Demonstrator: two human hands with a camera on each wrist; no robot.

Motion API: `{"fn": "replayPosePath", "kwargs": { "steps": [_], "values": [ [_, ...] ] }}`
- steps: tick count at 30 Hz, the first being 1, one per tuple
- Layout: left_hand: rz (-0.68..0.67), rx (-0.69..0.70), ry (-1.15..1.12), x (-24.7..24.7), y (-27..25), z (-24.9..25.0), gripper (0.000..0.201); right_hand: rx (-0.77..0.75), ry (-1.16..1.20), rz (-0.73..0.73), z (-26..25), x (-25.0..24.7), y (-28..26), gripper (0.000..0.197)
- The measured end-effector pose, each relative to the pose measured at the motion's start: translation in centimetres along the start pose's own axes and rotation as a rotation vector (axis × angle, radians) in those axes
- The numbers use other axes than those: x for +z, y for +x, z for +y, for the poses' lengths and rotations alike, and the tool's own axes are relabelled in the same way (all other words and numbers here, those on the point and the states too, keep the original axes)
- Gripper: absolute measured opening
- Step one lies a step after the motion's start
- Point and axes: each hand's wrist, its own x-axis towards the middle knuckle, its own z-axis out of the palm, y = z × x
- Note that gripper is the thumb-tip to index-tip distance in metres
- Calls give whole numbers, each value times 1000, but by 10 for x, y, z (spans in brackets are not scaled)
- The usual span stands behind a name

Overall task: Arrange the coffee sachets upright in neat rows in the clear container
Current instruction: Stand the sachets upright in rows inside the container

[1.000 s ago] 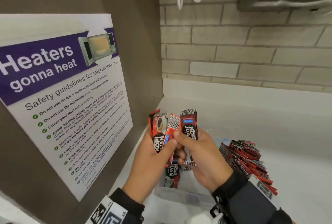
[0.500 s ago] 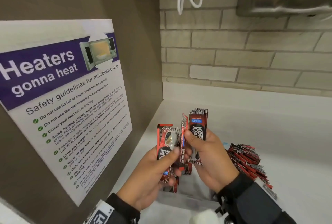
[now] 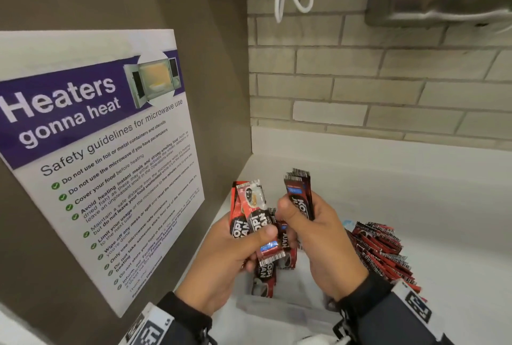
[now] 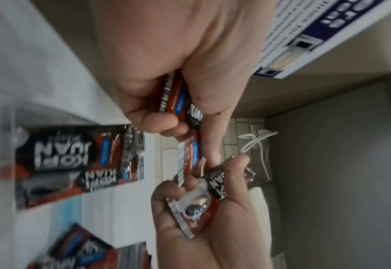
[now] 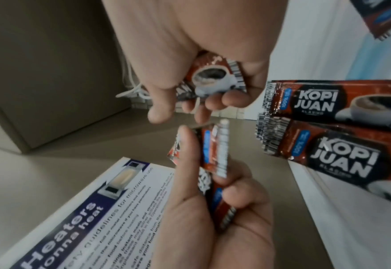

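Both hands are up over the clear container (image 3: 288,310) at the near edge of the white tabletop (image 3: 415,206). Since half a second ago they've pulled apart a bit: left hand (image 3: 221,258) grips a fanned bunch of sachets (image 3: 250,206), thumb clamped across them, while right hand (image 3: 324,242) pinches its own small stack (image 3: 300,195) upright. Rest of the sachets, a red pile (image 3: 379,250), hasn't moved, just right of the container. Microwave poster (image 3: 91,150) on the left wall.
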Motion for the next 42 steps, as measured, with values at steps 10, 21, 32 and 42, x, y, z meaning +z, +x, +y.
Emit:
{"fn": "replayPosePath", "kwargs": {
  "steps": [10, 21, 32, 42],
  "values": [
    [-55, 38, -88, -2, -2, 1, 37, 70, 92, 0, -5, -2, 4, 20],
    [127, 77, -258, 6, 0, 7, 15, 108, 270, 162, -13, -3, 4, 18],
    [-71, 194, 271, -25, 0, 33, 25, 214, -54, -144, -36, -30, -2, 37],
    [124, 157, -81, -24, 9, 18, 11, 395, 147, -293, 6, -8, -16, 31]
  ]
}}
